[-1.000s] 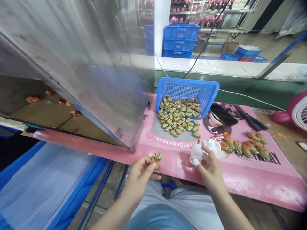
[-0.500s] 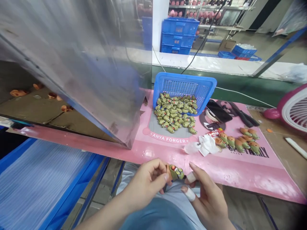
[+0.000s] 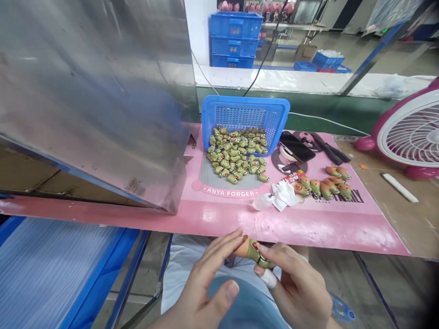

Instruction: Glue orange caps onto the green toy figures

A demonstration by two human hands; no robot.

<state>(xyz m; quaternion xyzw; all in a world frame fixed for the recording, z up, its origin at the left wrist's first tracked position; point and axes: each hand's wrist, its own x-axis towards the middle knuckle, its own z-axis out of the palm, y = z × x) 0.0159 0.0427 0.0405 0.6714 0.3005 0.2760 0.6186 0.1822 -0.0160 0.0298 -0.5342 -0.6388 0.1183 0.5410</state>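
Observation:
A small figure part (image 3: 253, 251), orange at one end and olive green with painted details at the other, is held above my lap. The thumb and fingers of my right hand (image 3: 298, 281) pinch its green end; a white wrap covers the thumb. My left hand (image 3: 206, 281) is open, its thumb apart and its fingertips beside the orange end; whether they touch it I cannot tell. Small olive-green parts (image 3: 236, 157) fill a tipped blue basket (image 3: 284, 104) and spill onto the pink mat (image 3: 219, 214). Orange-and-green parts (image 3: 324, 186) stand grouped on the right.
A metal housing (image 3: 113, 100) rises at the left. White tissue (image 3: 284, 194) and a small translucent bottle (image 3: 262, 202) lie mid-mat, with a black phone (image 3: 299, 147) behind. At the right are a pink fan (image 3: 411, 130) and a white stick (image 3: 400, 187). A blue tray (image 3: 61, 269) sits lower left.
The figure part has passed from my left hand's grip into my right hand's pinch. My left fingers have opened out. The head view has turned to the right.

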